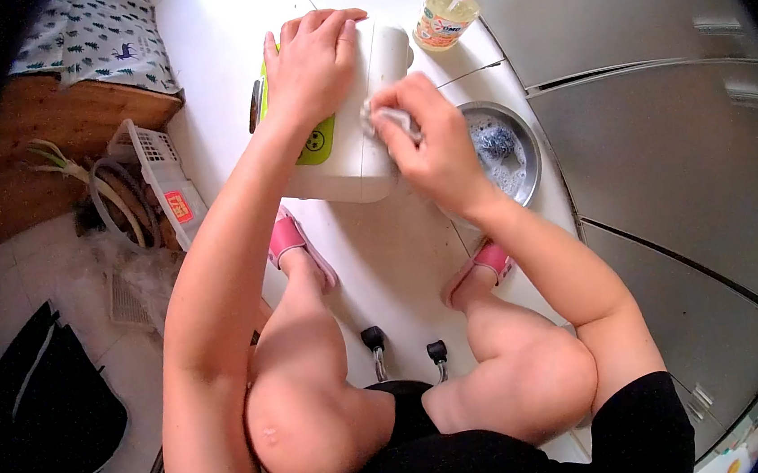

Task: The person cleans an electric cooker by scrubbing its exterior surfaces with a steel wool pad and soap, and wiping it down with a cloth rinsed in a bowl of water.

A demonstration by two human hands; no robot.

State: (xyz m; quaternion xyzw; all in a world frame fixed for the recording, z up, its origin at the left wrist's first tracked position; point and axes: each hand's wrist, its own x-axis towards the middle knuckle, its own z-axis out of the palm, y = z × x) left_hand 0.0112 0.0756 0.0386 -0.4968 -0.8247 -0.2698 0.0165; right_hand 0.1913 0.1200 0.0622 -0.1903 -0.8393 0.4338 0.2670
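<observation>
A white appliance with rounded edges and a bright green panel (315,145) stands on the white floor in front of me. My left hand (314,57) lies over its top, fingers bent over the far edge and gripping it. Bunched in my right hand (424,138) is a crumpled whitish cloth (370,118), pressed against the white right side of the appliance. Most of the cloth is hidden by my fingers. Just right of that hand sits a metal bowl (530,156) of sudsy water with a bluish-grey scrubber (497,142) in it.
A dish soap bottle (446,19) with a red top stands beyond the bowl. Grey cabinet fronts (660,149) line the right side. At left are a white plastic basket (152,171), spring onions (118,192) and a black bag (60,399). My pink slippers (287,235) flank the floor ahead.
</observation>
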